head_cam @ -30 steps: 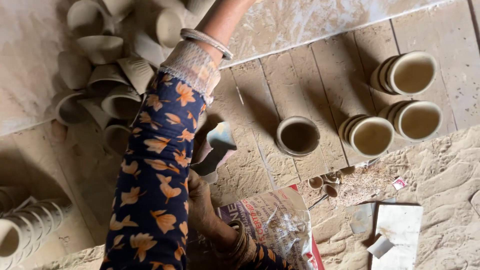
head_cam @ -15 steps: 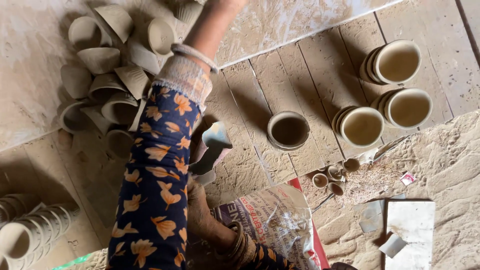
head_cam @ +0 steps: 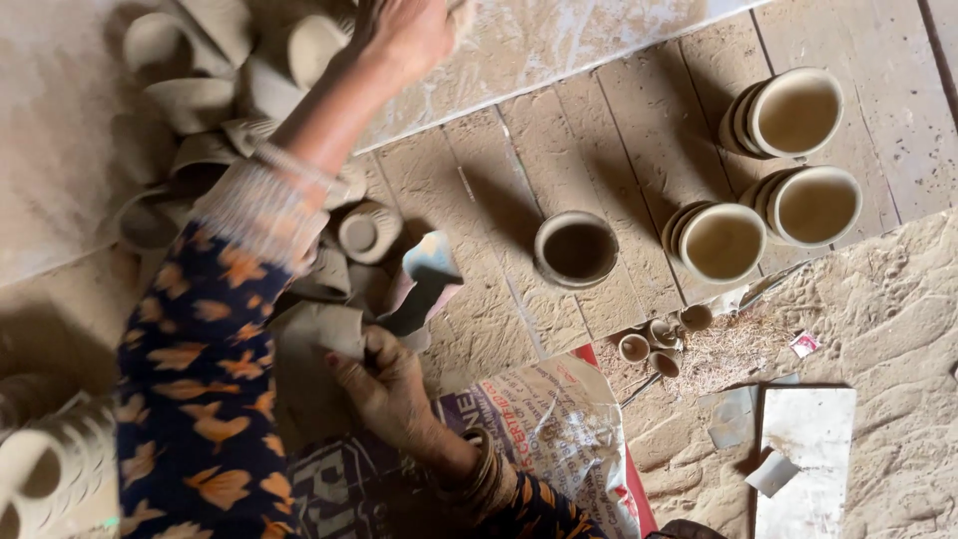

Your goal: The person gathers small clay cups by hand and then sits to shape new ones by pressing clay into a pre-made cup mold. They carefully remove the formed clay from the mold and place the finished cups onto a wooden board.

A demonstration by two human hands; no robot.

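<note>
Right hand (head_cam: 384,384): clasped on one unfired grey clay cup (head_cam: 324,329), held low at the edge of the heap of clay cups (head_cam: 200,100), probably to steady it. Left hand (head_cam: 404,30): stretched over the far heap, grip unclear at frame edge. Stacked pale cups (head_cam: 788,115) set apart on wooden planks (head_cam: 619,130).

**Hidden, Cropped and Blurred Parts**

The left hand (head_cam: 404,35) is being cut off by the top edge at twelve o'clock, and whatever is being gripped there is blurred. The heap of clay cups (head_cam: 215,90) is being partly covered by the patterned sleeve (head_cam: 200,379). The stacked cups (head_cam: 45,469) at eight o'clock are being cropped by the left edge. The right hand (head_cam: 389,394) is being shadowed, its grip unclear.
</note>
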